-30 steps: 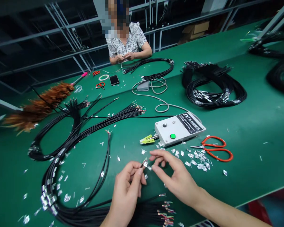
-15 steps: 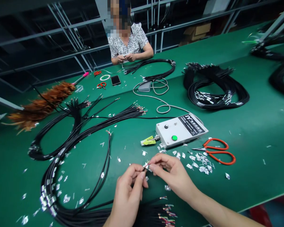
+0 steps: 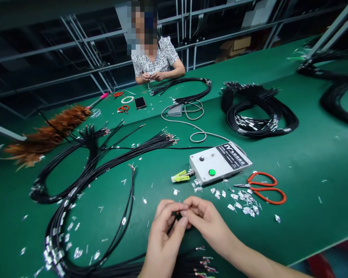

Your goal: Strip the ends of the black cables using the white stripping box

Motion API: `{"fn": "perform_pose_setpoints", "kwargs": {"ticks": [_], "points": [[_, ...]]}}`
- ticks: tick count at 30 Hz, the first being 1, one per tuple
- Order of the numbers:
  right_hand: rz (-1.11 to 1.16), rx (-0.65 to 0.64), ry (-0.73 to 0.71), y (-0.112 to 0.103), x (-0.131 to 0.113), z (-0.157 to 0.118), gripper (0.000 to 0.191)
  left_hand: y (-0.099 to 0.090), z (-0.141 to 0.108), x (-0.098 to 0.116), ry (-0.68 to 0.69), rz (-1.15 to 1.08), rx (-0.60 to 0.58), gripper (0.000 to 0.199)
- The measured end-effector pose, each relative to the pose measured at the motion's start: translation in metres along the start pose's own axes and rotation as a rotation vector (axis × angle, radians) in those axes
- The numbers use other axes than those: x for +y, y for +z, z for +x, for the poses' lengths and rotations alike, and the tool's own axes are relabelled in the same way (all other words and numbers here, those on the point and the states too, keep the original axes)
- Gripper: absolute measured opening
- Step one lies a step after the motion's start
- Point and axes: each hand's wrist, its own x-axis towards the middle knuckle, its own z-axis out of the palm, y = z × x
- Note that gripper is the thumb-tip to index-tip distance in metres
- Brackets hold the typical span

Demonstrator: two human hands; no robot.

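My left hand (image 3: 166,235) is closed around the end of a black cable (image 3: 171,226), thumb and fingers pinched. The fingertips of my right hand (image 3: 205,218) meet the left ones, pinching at the cable's thin inner wires; a small reddish bit shows between them, and the rest of the tip is hidden. Below the hands lies a bundle of black cables (image 3: 162,266) with bare coloured wire ends. Just beyond stands a white control box (image 3: 220,162) with a green button and a yellow-green clip (image 3: 180,176) at its left end.
Orange-handled scissors (image 3: 266,189) lie right of the box, beside scraps of silver foil (image 3: 248,199). Coiled cables (image 3: 261,116) sit farther back. A feather duster (image 3: 52,123) is at left. Across the table a co-worker (image 3: 158,61) handles something small near a phone (image 3: 140,102).
My fingertips have come closer together over the cable end, so the foil and wires seen there before are now mostly covered. The view has shifted slightly.
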Motion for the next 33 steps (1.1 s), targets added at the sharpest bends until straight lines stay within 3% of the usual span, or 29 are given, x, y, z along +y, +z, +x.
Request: {"fn": "perform_pose_setpoints", "kwargs": {"ticks": [4, 7, 12, 15, 18, 22, 25, 29, 33], "points": [[-0.100, 0.005, -0.006, -0.003, 0.001, -0.001, 0.034, 0.001, 0.006, 0.000, -0.120, -0.074, 0.131, 0.027], [-0.276, 0.029, -0.121, -0.005, -0.002, -0.002, 0.027, 0.002, 0.005, 0.001, -0.160, -0.068, 0.161, 0.028], [-0.580, 0.024, -0.328, -0.007, -0.011, -0.003, 0.019, 0.000, -0.002, -0.001, 0.051, 0.184, 0.195, 0.017], [-0.658, 0.015, -0.387, -0.009, -0.013, -0.003, 0.017, -0.002, -0.004, -0.004, 0.167, 0.352, 0.193, 0.014], [-0.706, 0.014, -0.411, -0.013, -0.012, -0.002, 0.017, -0.004, -0.002, -0.008, 0.227, 0.385, 0.224, 0.014], [-0.860, 0.012, -0.466, -0.024, -0.013, 0.001, 0.016, -0.005, 0.003, -0.013, 0.011, 0.238, 0.185, 0.019], [-1.119, 0.024, -0.651, -0.028, -0.016, 0.004, 0.015, -0.005, 0.006, -0.013, -0.103, 0.147, 0.146, 0.024], [-1.392, -0.061, -0.905, -0.027, -0.019, 0.010, 0.024, -0.006, 0.010, -0.006, -0.088, 0.159, 0.067, 0.024], [-1.478, -0.080, -1.015, -0.033, -0.023, 0.021, 0.034, -0.011, 0.017, -0.002, -0.084, 0.196, 0.052, 0.025]]}}
